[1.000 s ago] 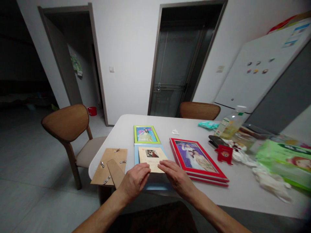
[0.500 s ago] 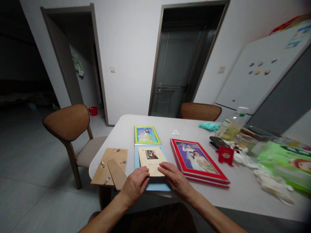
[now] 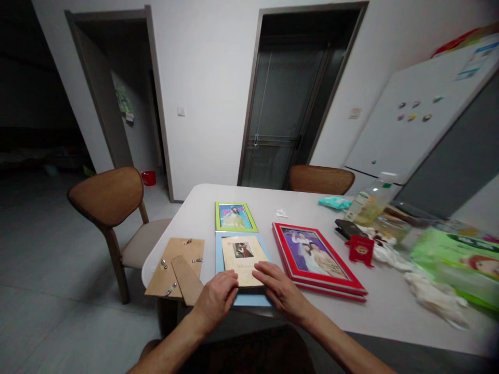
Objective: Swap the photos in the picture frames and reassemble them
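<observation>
A cream card with a small photo (image 3: 242, 262) lies over the light blue frame (image 3: 253, 299) at the table's near edge. My left hand (image 3: 216, 293) has its fingers closed on the card's lower left edge. My right hand (image 3: 283, 288) rests on its lower right side, fingers stretched out. Beyond the card lies a green-framed picture (image 3: 235, 217). To the left is a wooden backing board (image 3: 181, 249) with metal clips and a stand leg (image 3: 186, 279). Red picture frames (image 3: 317, 254) are stacked to the right.
On the table's (image 3: 257, 195) right side are a bottle (image 3: 368, 202), a black object (image 3: 348, 228), a red stand (image 3: 361, 250), crumpled tissues (image 3: 432, 293) and a green package (image 3: 456, 259). Chairs (image 3: 109, 195) stand at the left and far side.
The card's near edge has come down slightly toward the blue frame, and less of the dark gap below it shows. Both hands have hardly moved.
</observation>
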Tool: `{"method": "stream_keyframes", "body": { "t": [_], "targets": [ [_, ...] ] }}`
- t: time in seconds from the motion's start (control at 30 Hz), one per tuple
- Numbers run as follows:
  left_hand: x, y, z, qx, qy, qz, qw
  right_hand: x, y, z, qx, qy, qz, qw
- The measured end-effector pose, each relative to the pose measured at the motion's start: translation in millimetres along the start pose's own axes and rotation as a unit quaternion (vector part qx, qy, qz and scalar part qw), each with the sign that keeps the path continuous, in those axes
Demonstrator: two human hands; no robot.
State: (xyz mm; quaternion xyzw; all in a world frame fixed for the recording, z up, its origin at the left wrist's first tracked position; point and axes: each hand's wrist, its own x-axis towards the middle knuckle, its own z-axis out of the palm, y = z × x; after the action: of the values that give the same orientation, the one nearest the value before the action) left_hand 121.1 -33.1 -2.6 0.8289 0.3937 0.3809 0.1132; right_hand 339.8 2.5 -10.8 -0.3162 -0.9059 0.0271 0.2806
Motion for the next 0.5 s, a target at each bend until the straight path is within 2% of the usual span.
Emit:
{"method": "stream_keyframes", "body": {
  "t": [0.2,0.5],
  "targets": [
    [-3.1,-1.6,1.2,0.007,-0.009,-0.013,1.0,2.2,-7.3,-3.6,0.019,-0.06,0.022,0.998],
    [0.5,3.2,4.3,0.064,-0.054,-0.052,0.995,6.6,-15.7,-10.0,-0.052,-0.146,0.089,0.984]
  ]
}}
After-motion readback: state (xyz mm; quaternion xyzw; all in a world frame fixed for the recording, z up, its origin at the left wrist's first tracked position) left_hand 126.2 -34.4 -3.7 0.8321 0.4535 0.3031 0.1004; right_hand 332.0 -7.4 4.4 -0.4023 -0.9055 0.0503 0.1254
